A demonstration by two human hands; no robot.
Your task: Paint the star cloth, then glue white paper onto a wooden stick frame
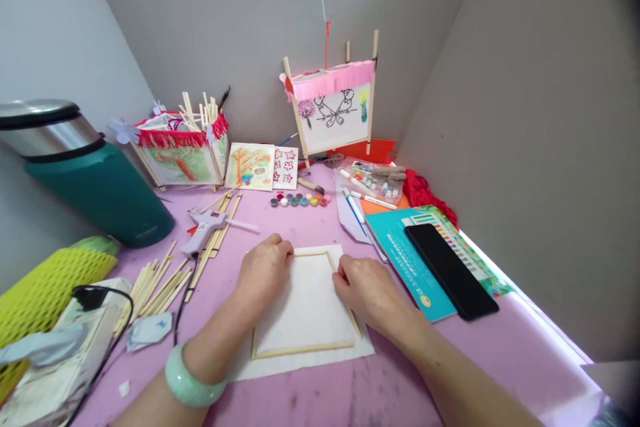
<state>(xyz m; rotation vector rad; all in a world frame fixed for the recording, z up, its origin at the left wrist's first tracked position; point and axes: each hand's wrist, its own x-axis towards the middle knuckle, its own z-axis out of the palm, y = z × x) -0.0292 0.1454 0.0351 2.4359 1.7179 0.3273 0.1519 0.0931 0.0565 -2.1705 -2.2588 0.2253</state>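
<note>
Two hands on my feed | left hand (265, 275): fingers curled at stick frame's (303, 351) upper-left corner, tips hidden, grip I can't tell | right hand (367, 287): fingers pinching its right stick | frame lies within white sheet's (315, 300) visible edges | purple tabletop (390, 373) gives room nearside

The purple tabletop (393, 383) carries white paper (305, 303), loose sticks (145, 284), paint pots (305, 201) and a teal bottle (100, 183)

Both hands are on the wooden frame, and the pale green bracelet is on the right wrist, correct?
Not quite: the head view shows the pale green bracelet on the left wrist. The left hand and right hand are indeed on the wooden frame.
</note>
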